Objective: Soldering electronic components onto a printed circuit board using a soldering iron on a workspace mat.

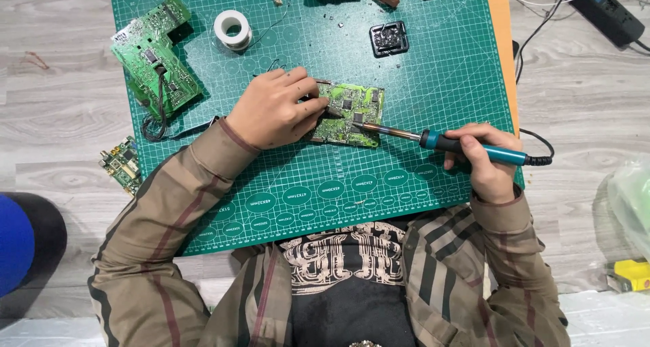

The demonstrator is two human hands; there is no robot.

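A small green circuit board (357,110) lies near the middle of the green cutting mat (406,69). My left hand (277,108) rests on the board's left edge, fingers pinched on a thin dark tool or wire whose tip touches the board. My right hand (484,161) grips the teal handle of a soldering iron (447,142). Its metal tip points left and meets the board's lower right part.
A larger green circuit board (154,52) with a black cable sits at the mat's left. A solder spool (232,29) and a black tip-cleaner holder (388,38) lie farther back. Another small board (122,164) is on the floor left. A power strip (602,8) sits top right.
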